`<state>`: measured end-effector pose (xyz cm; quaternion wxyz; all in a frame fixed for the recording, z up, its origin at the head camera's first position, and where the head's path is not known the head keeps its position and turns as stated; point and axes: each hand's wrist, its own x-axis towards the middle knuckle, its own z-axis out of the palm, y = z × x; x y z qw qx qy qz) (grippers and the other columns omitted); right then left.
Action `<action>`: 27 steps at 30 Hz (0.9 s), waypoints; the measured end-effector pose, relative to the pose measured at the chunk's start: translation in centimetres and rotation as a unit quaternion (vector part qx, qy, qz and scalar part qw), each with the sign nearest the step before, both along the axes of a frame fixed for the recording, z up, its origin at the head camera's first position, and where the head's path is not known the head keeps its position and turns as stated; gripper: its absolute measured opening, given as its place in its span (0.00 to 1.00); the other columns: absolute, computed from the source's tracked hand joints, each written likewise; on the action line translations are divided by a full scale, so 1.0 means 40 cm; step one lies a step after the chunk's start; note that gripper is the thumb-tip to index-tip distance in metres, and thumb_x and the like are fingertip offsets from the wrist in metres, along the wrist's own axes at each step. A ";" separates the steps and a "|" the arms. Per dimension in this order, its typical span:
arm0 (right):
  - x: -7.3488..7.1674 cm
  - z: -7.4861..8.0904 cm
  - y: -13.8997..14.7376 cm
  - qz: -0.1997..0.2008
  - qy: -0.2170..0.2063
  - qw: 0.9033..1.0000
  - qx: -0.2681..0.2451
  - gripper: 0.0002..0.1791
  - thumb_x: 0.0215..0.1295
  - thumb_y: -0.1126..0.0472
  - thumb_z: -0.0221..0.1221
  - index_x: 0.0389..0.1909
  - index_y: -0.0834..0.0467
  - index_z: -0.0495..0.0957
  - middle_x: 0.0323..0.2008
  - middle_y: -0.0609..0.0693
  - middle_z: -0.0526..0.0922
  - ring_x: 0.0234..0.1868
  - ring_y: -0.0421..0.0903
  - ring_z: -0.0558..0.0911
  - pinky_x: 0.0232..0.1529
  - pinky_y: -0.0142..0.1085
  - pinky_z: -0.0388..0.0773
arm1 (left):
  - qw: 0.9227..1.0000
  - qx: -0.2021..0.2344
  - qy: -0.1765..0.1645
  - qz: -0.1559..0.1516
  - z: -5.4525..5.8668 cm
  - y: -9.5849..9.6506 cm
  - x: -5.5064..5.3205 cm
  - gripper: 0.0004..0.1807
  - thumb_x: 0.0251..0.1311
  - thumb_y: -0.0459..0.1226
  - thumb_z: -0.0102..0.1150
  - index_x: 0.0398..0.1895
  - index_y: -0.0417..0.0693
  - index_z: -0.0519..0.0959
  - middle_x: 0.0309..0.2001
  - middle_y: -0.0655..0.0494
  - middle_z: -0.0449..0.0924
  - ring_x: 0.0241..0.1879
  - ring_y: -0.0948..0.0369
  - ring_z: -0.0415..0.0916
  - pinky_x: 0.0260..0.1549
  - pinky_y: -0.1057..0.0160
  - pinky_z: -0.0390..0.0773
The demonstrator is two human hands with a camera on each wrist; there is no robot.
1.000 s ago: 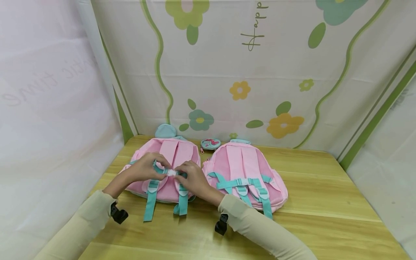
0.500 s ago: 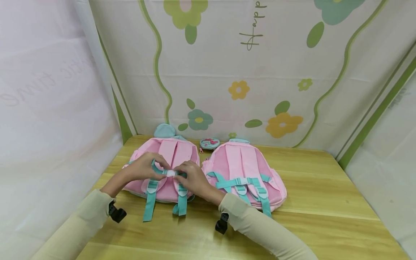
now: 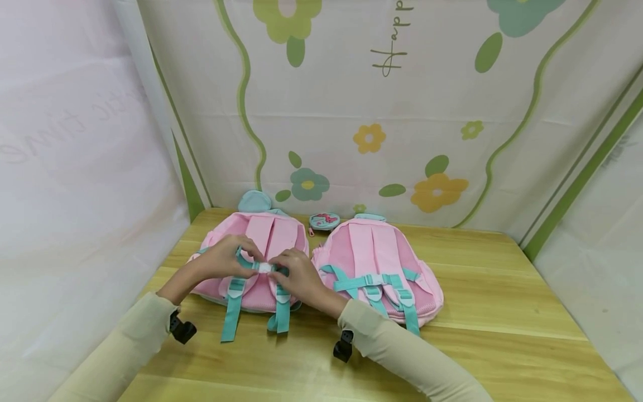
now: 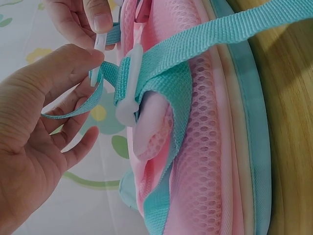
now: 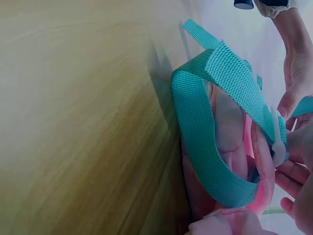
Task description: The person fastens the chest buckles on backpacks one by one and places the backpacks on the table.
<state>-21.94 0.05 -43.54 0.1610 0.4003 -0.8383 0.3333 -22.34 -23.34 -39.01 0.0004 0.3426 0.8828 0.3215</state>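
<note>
Two pink backpacks lie side by side with their shoulder straps facing up. Above the left backpack [image 3: 286, 237], a white plastic buckle [image 3: 264, 268] on its teal chest strap is between my two hands. My left hand [image 3: 227, 258] pinches the buckle's left end between thumb and fingers, with a loop of teal webbing [image 4: 80, 108] hanging by them in the left wrist view. From the other side, my right hand [image 3: 301, 277] pinches the right end. Fingertips partly cover the buckle, and its two halves look joined. In the right wrist view, a teal strap [image 5: 193, 127] loops under a white adjuster [image 5: 279, 142].
The right backpack [image 3: 361, 245] has its chest strap buckle [image 3: 374, 280] fastened across the shoulder straps. A small round teal pouch [image 3: 324, 221] stands behind, between the bags. Loose strap ends [image 3: 230, 318] reach over the wooden table [image 3: 502, 301]. Printed cloth [image 3: 321, 100] hangs behind and at the sides.
</note>
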 end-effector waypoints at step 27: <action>0.015 -0.006 -0.026 -0.033 0.069 0.996 0.035 0.12 0.60 0.55 0.73 0.42 0.54 0.88 0.37 0.46 0.87 0.41 0.44 0.83 0.54 0.43 0.78 | 0.997 -0.041 0.058 0.035 -0.004 -0.014 0.019 0.11 0.46 0.33 0.77 0.34 0.55 0.89 0.38 0.61 0.81 0.44 0.59 0.75 0.46 0.47 0.79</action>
